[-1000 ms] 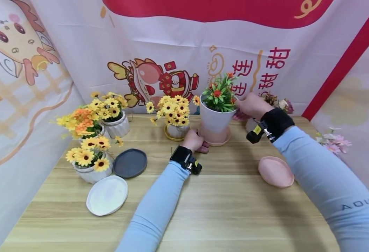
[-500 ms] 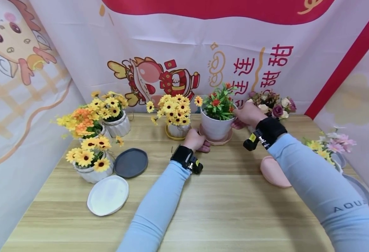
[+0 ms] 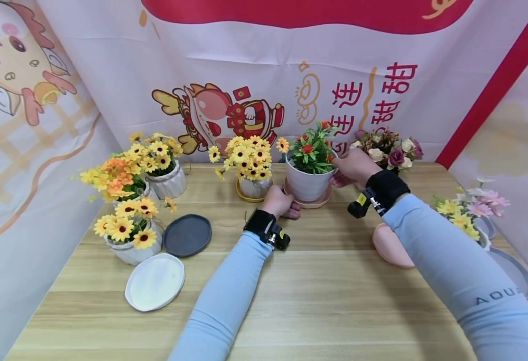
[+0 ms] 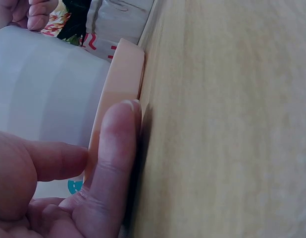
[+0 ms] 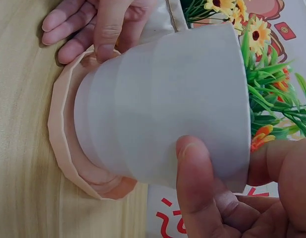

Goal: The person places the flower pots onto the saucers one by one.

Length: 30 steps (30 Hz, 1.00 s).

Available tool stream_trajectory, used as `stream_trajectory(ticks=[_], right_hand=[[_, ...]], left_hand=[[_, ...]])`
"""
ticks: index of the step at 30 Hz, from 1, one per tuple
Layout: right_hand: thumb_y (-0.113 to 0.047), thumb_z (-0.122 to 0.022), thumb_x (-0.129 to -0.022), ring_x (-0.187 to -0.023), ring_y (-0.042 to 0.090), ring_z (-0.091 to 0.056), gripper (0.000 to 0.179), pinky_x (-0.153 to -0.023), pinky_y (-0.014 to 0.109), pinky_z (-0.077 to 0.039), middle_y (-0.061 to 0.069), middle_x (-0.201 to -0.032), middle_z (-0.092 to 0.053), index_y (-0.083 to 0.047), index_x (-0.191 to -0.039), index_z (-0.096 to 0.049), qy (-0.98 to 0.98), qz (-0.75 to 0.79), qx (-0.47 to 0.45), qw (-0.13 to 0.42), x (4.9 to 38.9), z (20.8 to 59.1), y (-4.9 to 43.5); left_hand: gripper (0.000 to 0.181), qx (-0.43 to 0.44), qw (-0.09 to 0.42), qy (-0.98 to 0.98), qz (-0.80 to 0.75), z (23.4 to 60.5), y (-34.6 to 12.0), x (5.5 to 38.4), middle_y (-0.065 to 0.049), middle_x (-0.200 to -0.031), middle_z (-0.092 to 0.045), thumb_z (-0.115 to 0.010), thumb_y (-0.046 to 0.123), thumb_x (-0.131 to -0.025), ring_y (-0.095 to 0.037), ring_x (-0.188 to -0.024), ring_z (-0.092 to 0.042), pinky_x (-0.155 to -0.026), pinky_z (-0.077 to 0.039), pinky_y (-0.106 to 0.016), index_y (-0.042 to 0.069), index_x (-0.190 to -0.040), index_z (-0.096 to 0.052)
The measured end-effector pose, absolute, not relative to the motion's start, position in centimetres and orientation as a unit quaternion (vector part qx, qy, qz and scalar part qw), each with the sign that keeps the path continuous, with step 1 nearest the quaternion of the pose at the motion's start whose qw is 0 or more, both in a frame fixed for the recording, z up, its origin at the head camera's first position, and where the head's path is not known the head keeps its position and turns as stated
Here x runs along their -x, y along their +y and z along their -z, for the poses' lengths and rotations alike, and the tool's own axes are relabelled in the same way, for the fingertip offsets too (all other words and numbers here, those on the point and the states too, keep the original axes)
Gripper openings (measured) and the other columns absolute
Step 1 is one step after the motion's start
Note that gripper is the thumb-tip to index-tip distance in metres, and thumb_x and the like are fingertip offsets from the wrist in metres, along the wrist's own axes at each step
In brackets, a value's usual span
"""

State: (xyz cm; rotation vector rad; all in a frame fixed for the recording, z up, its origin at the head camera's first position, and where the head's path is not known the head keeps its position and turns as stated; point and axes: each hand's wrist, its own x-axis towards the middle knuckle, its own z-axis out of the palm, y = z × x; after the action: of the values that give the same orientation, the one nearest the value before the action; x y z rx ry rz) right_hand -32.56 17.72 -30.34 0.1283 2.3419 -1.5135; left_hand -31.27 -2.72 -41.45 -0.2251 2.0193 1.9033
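Note:
A white flower pot (image 3: 310, 183) with green leaves and small red-orange flowers stands upright on a peach-pink saucer (image 3: 322, 197) at the back of the table. My right hand (image 3: 354, 167) pinches the pot's rim on its right side, thumb outside along the wall in the right wrist view. Low on the pot's left, my left hand (image 3: 279, 201) pinches the saucer's raised edge between thumb and index finger, as the left wrist view shows. In the right wrist view, the pot's base sits within the saucer (image 5: 59, 139), with part of the saucer floor showing.
Just left stands a yellow-daisy pot (image 3: 254, 186) on a yellow saucer. Several potted flowers (image 3: 133, 248) fill the left side, near a dark grey saucer (image 3: 187, 234) and a white saucer (image 3: 154, 282). Roses (image 3: 394, 150), a pink saucer (image 3: 392, 245) and a grey saucer (image 3: 512, 271) lie rightward.
My right hand has lowered the white pot, which was raised and tilted over the pink saucer, down onto it. My left hand has stayed at the saucer's edge.

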Motion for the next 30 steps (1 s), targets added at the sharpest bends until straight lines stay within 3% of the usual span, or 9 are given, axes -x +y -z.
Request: stream_trajectory(ticks=[9,14,30], right_hand=[[-0.015,-0.043,-0.105,-0.065,0.018,-0.069,0.037,-0.071,0.036,-0.061,0.014,-0.078,-0.07,0.014,-0.127,-0.048,0.835,0.519,-0.031,0.182,32.49,29.99,17.8],[-0.014,-0.043,-0.105,-0.066,0.017,-0.069,0.036,-0.072,0.036,-0.061,0.012,-0.077,-0.07,0.014,-0.126,-0.05,0.841,0.508,-0.027,0.181,32.53,29.99,18.0],[-0.019,-0.043,-0.106,-0.073,0.018,-0.069,0.045,-0.073,0.036,-0.061,0.019,-0.093,-0.068,0.01,-0.141,-0.043,0.856,0.481,-0.005,0.188,31.83,29.58,18.68]], left_hand=[[0.023,0.077,0.17,0.72,-0.669,41.28,-2.75,30.91,-0.018,-0.073,-0.068,-0.048,0.003,-0.102,-0.022,-0.053,-0.067,-0.057,-0.061,-0.037,-0.005,-0.123,-0.051],[0.019,0.079,0.17,0.72,-0.668,41.31,-2.69,30.92,-0.018,-0.072,-0.067,-0.049,0.004,-0.102,-0.022,-0.052,-0.066,-0.056,-0.061,-0.038,-0.005,-0.118,-0.053],[0.016,0.081,0.169,0.721,-0.668,41.32,-2.58,31.1,-0.018,-0.072,-0.068,-0.049,0.004,-0.102,-0.022,-0.051,-0.066,-0.055,-0.061,-0.038,-0.003,-0.115,-0.055]])
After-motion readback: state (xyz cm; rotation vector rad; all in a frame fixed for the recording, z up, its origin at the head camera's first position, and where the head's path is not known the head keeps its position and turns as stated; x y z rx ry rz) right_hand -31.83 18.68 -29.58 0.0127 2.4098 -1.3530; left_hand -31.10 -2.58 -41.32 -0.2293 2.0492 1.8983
